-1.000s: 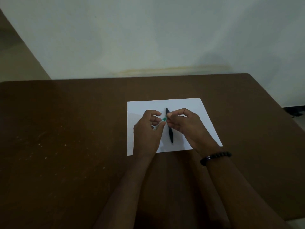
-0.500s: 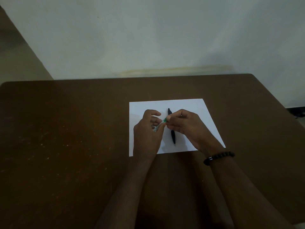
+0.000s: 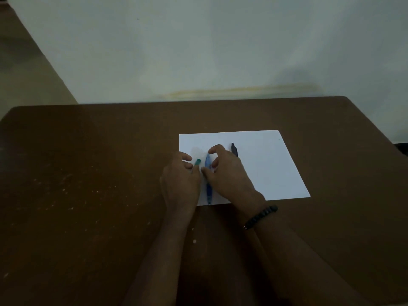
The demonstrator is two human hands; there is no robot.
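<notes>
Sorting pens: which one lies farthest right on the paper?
The black pen, poking out beyond the right hand; that hand grips the blue pen, and the left hand holds the green-tipped pen.

No writing to read anywhere. The white sheet (image 3: 265,164) shows a blank face, and the blue pen (image 3: 208,188), green-tipped pen (image 3: 197,161) and black pen (image 3: 234,149) are too dim and blurred for any print.
</notes>
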